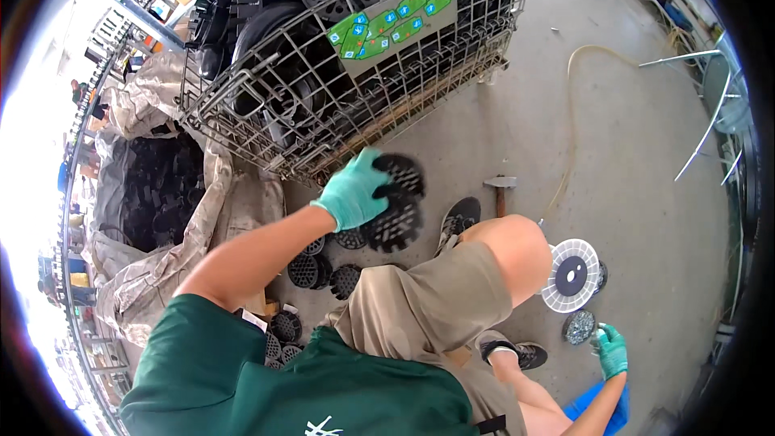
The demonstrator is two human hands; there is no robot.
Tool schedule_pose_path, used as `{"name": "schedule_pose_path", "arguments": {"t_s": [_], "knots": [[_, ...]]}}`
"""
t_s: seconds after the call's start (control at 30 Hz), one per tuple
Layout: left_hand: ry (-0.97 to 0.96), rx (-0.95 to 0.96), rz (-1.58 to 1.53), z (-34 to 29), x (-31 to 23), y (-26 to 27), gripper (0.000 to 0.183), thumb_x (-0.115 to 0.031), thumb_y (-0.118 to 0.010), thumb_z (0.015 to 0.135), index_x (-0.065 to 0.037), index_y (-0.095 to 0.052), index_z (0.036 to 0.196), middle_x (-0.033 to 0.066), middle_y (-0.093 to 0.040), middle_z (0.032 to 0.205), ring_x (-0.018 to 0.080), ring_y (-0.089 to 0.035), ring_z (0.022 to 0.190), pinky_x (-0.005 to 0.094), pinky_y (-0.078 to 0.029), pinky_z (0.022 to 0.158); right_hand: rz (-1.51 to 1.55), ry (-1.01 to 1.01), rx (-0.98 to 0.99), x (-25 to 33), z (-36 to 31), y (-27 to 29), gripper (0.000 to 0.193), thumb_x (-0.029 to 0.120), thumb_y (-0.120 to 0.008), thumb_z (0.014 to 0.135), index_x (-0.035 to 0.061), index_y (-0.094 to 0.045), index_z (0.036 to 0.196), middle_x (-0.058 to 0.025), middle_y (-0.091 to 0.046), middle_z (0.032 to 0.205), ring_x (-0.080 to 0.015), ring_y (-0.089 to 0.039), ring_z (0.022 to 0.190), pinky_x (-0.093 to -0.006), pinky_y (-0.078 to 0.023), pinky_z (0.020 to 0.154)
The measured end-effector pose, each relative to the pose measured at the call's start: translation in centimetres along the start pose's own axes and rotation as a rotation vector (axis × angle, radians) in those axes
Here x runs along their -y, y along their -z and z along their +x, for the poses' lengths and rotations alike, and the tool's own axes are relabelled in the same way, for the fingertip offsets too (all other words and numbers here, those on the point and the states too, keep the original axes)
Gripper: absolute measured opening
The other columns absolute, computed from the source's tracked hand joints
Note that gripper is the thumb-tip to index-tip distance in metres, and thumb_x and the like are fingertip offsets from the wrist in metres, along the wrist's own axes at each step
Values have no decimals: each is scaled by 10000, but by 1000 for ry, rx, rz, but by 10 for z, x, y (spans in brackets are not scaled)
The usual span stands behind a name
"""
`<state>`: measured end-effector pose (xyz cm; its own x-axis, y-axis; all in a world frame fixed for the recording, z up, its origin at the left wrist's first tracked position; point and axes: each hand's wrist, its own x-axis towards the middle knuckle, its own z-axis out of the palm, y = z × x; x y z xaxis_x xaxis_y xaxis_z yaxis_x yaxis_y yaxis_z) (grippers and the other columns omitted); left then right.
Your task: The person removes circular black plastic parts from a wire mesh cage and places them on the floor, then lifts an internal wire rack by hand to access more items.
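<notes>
My left hand (355,191), in a teal glove, is closed on two black slotted round grates (394,224). They hang one above the other, slightly blurred, in front of the wire crate. At lower right, my right hand (612,353), also gloved, has its fingers bent around something small and pale that I cannot make out. Beside its fingertips lies a grey speckled disc (579,327) on the floor. Just beyond that disc is a white round reel-like disc (574,270) with a dark centre. More black round grates (345,281) lie on the floor below my left hand.
A wire mesh crate (379,109) full of black plastic parts stands ahead. Left of it sits a large woven bag (153,291) with black pieces inside. A hammer (501,186) is near my shoe; a yellowish hose (571,113) crosses the floor. Metal legs (710,113) stand at far right.
</notes>
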<state>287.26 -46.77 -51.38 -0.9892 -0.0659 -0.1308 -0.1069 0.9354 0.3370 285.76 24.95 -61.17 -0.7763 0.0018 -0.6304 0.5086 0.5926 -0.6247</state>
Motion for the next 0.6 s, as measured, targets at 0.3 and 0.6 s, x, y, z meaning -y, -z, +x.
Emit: {"name": "schedule_pose_path", "arguments": {"t_s": [0.3, 0.6], "knots": [[806, 451, -144, -92, 190, -149, 497, -271, -684, 965, -167, -599, 1443, 139, -156, 1700, 396, -381, 1475, 480, -454, 1139, 23, -57, -22, -10, -9, -6, 313, 230, -625, 1022, 75, -659, 1292, -43, -721, 965, -150, -682, 749, -298, -567, 637], [525, 277, 27, -164, 215, -204, 837, -432, -669, 956, -201, -253, 1644, 211, -121, 1714, 426, -326, 1508, 480, -330, 1226, -192, 147, 5, -2, 37, -9, 300, 176, -647, 982, 13, -682, 1231, -51, -707, 850, -120, -623, 639, -306, -532, 571]]}}
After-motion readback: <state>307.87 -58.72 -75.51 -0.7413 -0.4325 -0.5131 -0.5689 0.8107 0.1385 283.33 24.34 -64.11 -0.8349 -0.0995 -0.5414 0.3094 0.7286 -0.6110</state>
